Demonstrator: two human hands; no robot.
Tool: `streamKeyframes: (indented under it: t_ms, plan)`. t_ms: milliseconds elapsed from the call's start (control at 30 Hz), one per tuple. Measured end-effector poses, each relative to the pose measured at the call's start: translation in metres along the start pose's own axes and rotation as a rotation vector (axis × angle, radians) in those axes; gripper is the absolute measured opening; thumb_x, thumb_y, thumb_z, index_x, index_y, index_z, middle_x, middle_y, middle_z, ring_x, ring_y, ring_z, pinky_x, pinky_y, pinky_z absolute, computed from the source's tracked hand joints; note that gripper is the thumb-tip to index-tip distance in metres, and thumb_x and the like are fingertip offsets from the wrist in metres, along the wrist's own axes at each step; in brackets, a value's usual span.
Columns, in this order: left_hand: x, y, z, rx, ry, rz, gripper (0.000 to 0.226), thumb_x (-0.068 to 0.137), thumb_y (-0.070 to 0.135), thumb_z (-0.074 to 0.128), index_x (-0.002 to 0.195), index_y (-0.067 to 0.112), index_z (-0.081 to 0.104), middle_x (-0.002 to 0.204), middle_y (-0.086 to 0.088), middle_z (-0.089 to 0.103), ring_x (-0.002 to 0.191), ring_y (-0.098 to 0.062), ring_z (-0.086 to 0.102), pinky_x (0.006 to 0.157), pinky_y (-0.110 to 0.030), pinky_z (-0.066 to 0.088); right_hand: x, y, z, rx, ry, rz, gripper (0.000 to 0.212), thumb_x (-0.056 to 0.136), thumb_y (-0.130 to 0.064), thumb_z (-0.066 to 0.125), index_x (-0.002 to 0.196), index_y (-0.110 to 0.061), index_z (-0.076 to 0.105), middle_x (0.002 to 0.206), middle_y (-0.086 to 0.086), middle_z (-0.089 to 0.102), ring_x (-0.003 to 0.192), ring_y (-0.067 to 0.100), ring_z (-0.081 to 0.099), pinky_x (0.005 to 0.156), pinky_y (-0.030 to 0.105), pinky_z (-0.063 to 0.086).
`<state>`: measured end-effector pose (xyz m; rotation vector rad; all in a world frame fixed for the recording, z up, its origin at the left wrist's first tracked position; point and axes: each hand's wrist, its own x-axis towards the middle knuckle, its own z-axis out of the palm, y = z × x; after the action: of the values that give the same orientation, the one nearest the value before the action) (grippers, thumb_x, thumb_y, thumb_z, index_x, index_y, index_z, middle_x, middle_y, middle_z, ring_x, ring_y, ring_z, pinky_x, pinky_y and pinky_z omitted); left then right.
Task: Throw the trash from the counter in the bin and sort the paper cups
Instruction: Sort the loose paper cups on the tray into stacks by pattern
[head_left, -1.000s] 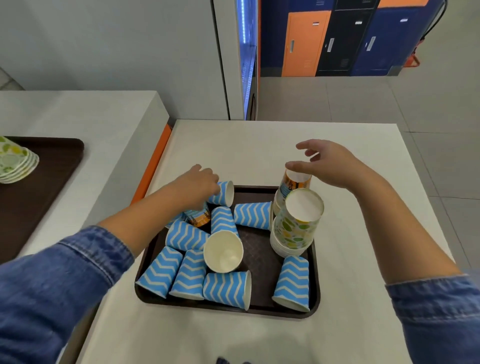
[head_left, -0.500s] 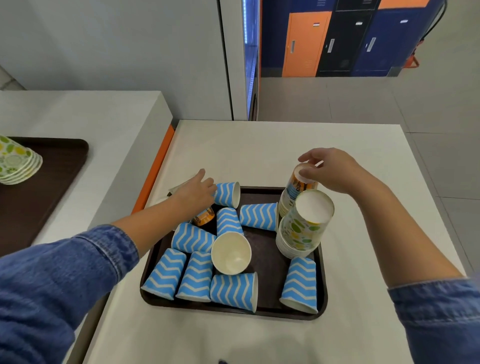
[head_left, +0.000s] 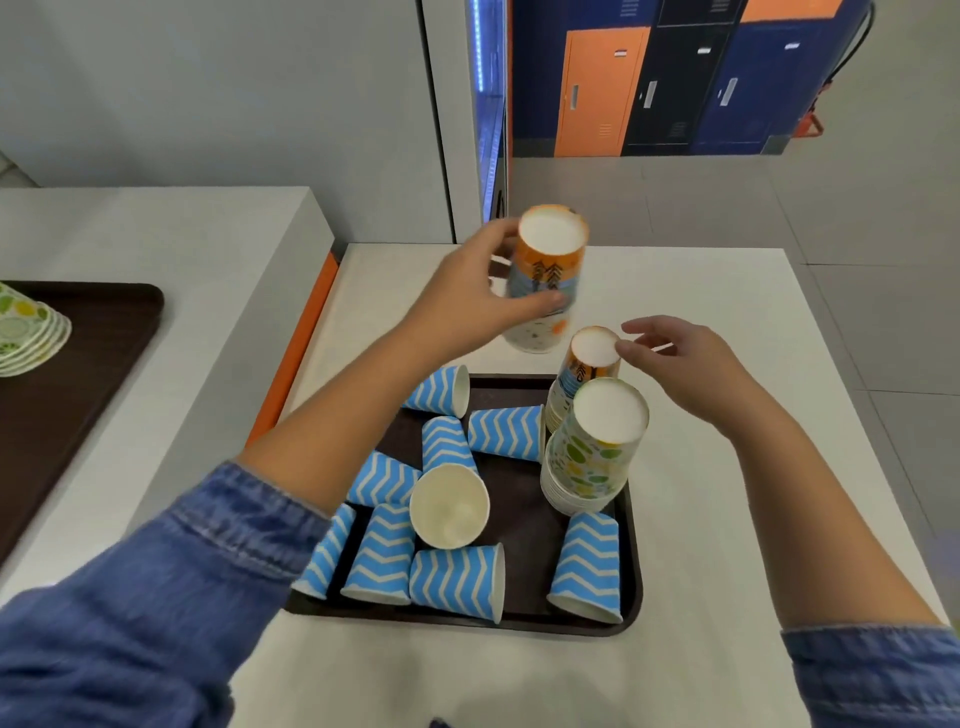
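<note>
A stack of green-patterned plates (head_left: 26, 332) sits far left. My left hand (head_left: 467, 301) wraps its fingers around an upturned orange cup (head_left: 545, 275), held above the bench (head_left: 701, 291) beyond the brown tray (head_left: 631, 597). Blue zigzag cups (head_left: 457, 577) lie scattered on the tray. My right hand (head_left: 685, 358), fingers loosely spread and holding nothing, touches the orange cup stack (head_left: 587, 374) behind the green-dotted stack (head_left: 592, 452).

Left hand (head_left: 462, 306) raised, fingers curled in grasp; right hand (head_left: 680, 358) lower, fingers loosely spread.
</note>
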<state>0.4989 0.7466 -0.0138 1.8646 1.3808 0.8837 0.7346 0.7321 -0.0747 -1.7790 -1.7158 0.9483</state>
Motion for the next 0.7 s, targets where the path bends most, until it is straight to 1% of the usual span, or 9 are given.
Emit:
streamKeyframes:
  t_ms: [33,133,233,333,400,500,567,633,700]
  plan:
    - [0.004,0.000,0.013,-0.053,-0.032,-0.021,0.066,0.073,0.037,0.078,0.130,0.024,0.046,0.103,0.023,0.053,0.092,0.008,0.054,0.070,-0.003,0.045,-0.003,0.003,0.000,0.017,0.014,0.008,0.036,0.088,-0.042,0.060,0.120,-0.026,0.061,0.103,-0.004,0.063,0.092,0.016,0.060,0.081,0.034,0.048]
    - [0.014,-0.011,0.047,-0.151,-0.094,-0.097,0.067,0.074,0.032,0.078,0.131,0.021,0.045,0.111,0.008,0.057,0.099,-0.008,0.058,0.078,-0.019,0.051,-0.012,0.015,-0.002,0.060,0.078,0.033,0.034,0.089,-0.037,0.060,0.121,-0.024,0.061,0.100,-0.004,0.063,0.089,0.015,0.060,0.082,0.033,0.047]
    - [0.014,-0.028,0.071,-0.154,-0.156,-0.149,0.065,0.073,0.029,0.079,0.128,0.020,0.045,0.110,0.007,0.055,0.095,-0.004,0.056,0.073,-0.014,0.048,-0.020,0.026,-0.002,0.064,0.126,0.080,0.034,0.091,-0.031,0.058,0.124,-0.022,0.058,0.102,-0.002,0.063,0.089,0.016,0.059,0.080,0.032,0.046]
    - [0.011,-0.041,0.085,-0.151,-0.247,-0.219,0.066,0.075,0.024,0.078,0.130,0.020,0.042,0.115,0.003,0.053,0.103,-0.013,0.057,0.082,-0.022,0.048,-0.031,0.036,0.003,-0.046,0.121,0.156,0.037,0.092,-0.024,0.053,0.128,-0.018,0.054,0.108,0.002,0.063,0.097,0.022,0.059,0.085,0.033,0.043]
    - [0.009,-0.046,0.089,-0.156,-0.303,-0.251,0.066,0.079,0.023,0.075,0.134,0.020,0.039,0.117,0.001,0.050,0.106,-0.017,0.057,0.082,-0.023,0.047,-0.041,0.043,0.010,-0.156,0.054,0.212,0.042,0.092,-0.020,0.049,0.133,-0.015,0.049,0.111,0.004,0.063,0.105,0.025,0.057,0.088,0.032,0.041]
    - [0.006,-0.051,0.089,-0.193,-0.347,-0.281,0.066,0.083,0.022,0.070,0.139,0.021,0.036,0.126,0.000,0.049,0.116,-0.019,0.055,0.079,-0.019,0.046,-0.059,0.056,0.023,-0.287,-0.125,0.287,0.050,0.092,-0.020,0.048,0.140,-0.009,0.040,0.124,0.009,0.061,0.117,0.027,0.054,0.096,0.031,0.038]
    - [0.002,-0.053,0.086,-0.158,-0.376,-0.289,0.070,0.084,0.024,0.070,0.143,0.022,0.033,0.137,-0.003,0.046,0.125,-0.020,0.048,0.089,-0.026,0.046,-0.071,0.064,0.034,-0.348,-0.218,0.322,0.055,0.092,-0.025,0.049,0.143,-0.007,0.035,0.133,0.011,0.056,0.123,0.027,0.050,0.098,0.030,0.037]
    - [-0.005,-0.054,0.080,-0.112,-0.359,-0.305,0.072,0.084,0.025,0.070,0.145,0.024,0.031,0.142,-0.005,0.042,0.129,-0.020,0.043,0.092,-0.027,0.045,-0.083,0.069,0.046,-0.382,-0.275,0.342,0.058,0.092,-0.033,0.051,0.141,-0.005,0.036,0.133,0.011,0.055,0.123,0.027,0.050,0.095,0.030,0.038]
    - [-0.017,-0.054,0.068,-0.079,-0.280,-0.309,0.069,0.085,0.021,0.068,0.144,0.023,0.032,0.140,-0.006,0.043,0.129,-0.020,0.043,0.085,-0.020,0.044,-0.093,0.073,0.056,-0.390,-0.309,0.357,0.061,0.090,-0.042,0.053,0.137,-0.005,0.038,0.127,0.009,0.057,0.117,0.026,0.053,0.086,0.029,0.039]
